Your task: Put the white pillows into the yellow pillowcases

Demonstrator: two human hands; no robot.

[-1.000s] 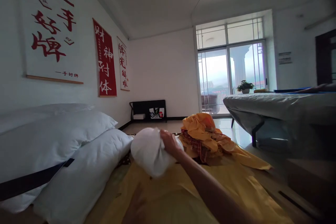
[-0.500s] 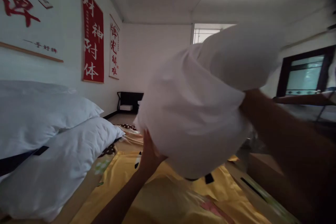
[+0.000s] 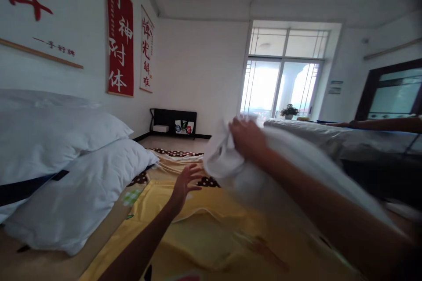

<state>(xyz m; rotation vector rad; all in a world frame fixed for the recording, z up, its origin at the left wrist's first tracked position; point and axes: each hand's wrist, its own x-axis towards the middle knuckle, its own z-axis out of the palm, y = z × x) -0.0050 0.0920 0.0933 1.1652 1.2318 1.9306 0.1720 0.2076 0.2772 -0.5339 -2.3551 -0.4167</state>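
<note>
My right hand (image 3: 249,138) grips a bunched end of a white pillow (image 3: 220,158), its fingers closed on the fabric. The pillow is blurred by motion and stretches back along my right forearm, which hides part of it. My left hand (image 3: 184,186) is empty, fingers spread, just left of the pillow and above a shiny yellow cloth (image 3: 201,232). That cloth lies spread in front of me, with a raised, curved edge near its middle.
Two white pillows, an upper one (image 3: 62,140) and a lower one (image 3: 82,202), lie stacked at the left. A low black rack (image 3: 161,117) stands by the far wall. At the right, another person's arm (image 3: 385,124) rests over a grey-covered surface (image 3: 365,140).
The pillow, earlier raised between both hands, has swung down and to the right in my right hand. My left hand has let go of it. The window is now uncovered.
</note>
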